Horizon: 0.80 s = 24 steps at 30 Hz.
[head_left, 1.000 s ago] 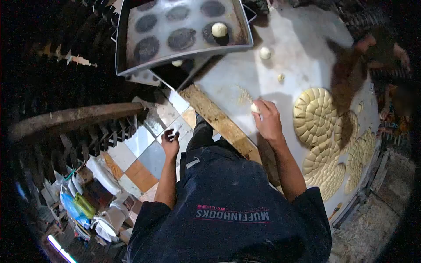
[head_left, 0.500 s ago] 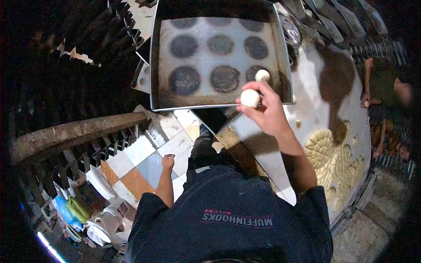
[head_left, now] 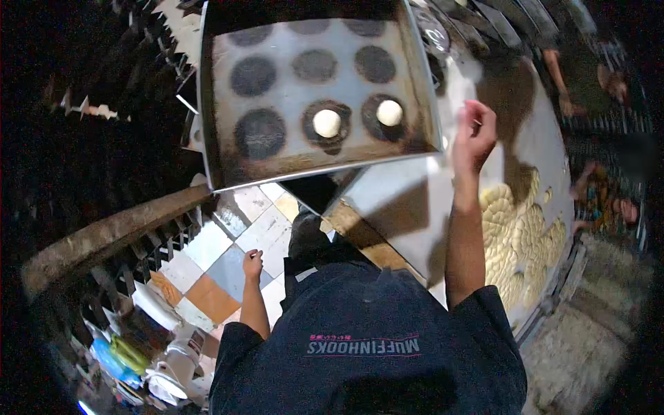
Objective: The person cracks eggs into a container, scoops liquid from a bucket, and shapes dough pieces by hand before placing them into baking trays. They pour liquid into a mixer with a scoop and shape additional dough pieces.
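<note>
Two pale dough balls lie in the near row of dark round marks on a metal tray (head_left: 294, 90): one ball (head_left: 326, 124) at the middle mark, the other ball (head_left: 389, 113) at the right mark. My right hand (head_left: 476, 135) is just right of the tray, above the pale worktop (head_left: 394, 181), its fingers curled; whether anything is in them is hidden. Low on the left, my left hand (head_left: 253, 263) hangs over the tiled floor with fingers curled together, touching nothing that I can see. Scored dough pieces (head_left: 508, 242) lie on the worktop beside my right forearm.
Along the left runs a wooden beam (head_left: 117, 235). White containers (head_left: 181, 356) and coloured bags (head_left: 124, 356) stand at the lower left. Two people are at the far right edge of the worktop, one with a bare arm (head_left: 555, 76) showing. Metal racks stand at the top right.
The second ball, earlier in my right hand, now lies on the tray's middle mark. My right hand has moved off to the right. The view has shifted, bringing the tray fully ahead.
</note>
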Motion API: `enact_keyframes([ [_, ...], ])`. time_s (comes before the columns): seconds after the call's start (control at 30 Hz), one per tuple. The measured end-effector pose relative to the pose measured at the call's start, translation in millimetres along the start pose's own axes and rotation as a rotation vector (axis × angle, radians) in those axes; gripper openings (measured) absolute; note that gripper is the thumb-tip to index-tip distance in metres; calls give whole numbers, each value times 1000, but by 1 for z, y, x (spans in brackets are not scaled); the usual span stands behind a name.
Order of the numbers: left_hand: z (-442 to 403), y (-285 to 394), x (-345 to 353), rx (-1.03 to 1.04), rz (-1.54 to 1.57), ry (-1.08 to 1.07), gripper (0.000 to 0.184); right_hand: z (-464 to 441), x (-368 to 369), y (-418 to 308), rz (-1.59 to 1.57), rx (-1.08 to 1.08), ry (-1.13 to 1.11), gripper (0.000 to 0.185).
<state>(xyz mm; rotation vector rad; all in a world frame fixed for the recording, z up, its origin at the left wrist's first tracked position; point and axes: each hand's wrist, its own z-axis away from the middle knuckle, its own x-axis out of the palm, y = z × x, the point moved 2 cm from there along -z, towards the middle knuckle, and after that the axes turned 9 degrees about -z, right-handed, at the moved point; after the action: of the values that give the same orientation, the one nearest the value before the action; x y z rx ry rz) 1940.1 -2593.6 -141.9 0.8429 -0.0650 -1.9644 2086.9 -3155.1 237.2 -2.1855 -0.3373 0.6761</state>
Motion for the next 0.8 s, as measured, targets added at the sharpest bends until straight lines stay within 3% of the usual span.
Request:
enact_keyframes([
  [0.07,3,3,-6,46,-74,-15,35,-5,-46,108,155,202,57,10],
  [0.1,1,2,-7,63,-89,-16,35,6,-54,126,295,359,-106,12],
  [0.13,-4,1,-7,73,-109,-10,35,21,-53,157,260,317,-291,17],
  [0.17,-8,3,-7,83,-128,-4,35,38,-40,177,27,403,-353,22],
  [0.2,-10,7,-7,104,-138,-1,35,56,-33,166,229,48,-369,27],
  [0.23,-11,10,-6,96,-117,-23,35,61,-32,142,271,-34,-498,30],
  [0.37,-9,19,8,161,-59,-124,32,82,-70,107,104,107,-615,29],
  [0.4,3,30,11,137,11,-198,30,93,-94,88,123,0,-572,27],
  [0.43,1,25,19,-23,386,-284,28,113,-121,67,145,-110,-529,26],
  [0.5,4,16,45,223,4,-189,28,175,-174,51,9,103,-540,26],
  [0.53,-1,1,53,246,193,-338,28,219,-201,50,18,84,-601,26],
  [0.6,39,11,74,265,2,-294,30,264,-242,62,15,67,-658,25],
  [0.67,73,3,83,324,-5,-336,31,292,-265,70,315,-126,-753,26],
  [0.7,91,-2,87,365,49,-384,31,278,-265,69,357,-149,-648,24],
  [0.73,106,-3,93,434,-197,-306,31,265,-255,76,364,-133,-566,22],
  [0.77,110,-12,96,378,-58,-377,28,255,-242,79,374,-118,-483,21],
  [0.8,118,-19,100,354,-119,-351,28,254,-230,80,325,-144,-450,19],
])
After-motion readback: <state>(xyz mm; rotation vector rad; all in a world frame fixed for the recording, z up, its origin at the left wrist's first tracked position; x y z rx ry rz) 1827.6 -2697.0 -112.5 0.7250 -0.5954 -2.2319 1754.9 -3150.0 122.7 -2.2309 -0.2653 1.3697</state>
